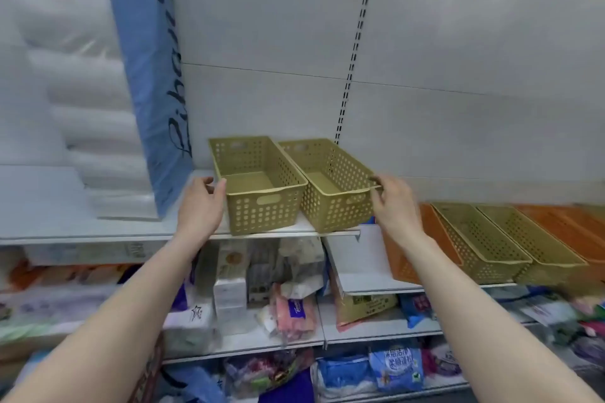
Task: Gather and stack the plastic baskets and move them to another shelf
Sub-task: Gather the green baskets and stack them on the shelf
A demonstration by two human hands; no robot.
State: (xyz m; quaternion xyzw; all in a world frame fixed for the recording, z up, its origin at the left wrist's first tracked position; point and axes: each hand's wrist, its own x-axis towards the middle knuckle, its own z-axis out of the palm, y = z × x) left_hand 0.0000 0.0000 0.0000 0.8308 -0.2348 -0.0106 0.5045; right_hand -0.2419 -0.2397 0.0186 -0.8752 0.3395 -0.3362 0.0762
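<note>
A person reaches with both bare arms to a white shop shelf (pixel 98 229) where two olive-green perforated plastic baskets sit side by side, touching. The left hand (pixel 201 206) rests against the near left corner of the left basket (pixel 258 186), thumb at the rim, fingers loosely curled rather than clamped. The right hand (pixel 393 206) pinches the near right rim corner of the right basket (pixel 330 183); blur makes the firmness of that hold hard to judge. On a lower shelf to the right, two more green baskets (pixel 504 245) lie between orange baskets (pixel 569 229). A blue packaged item (pixel 144 75) leans beside the left basket.
</note>
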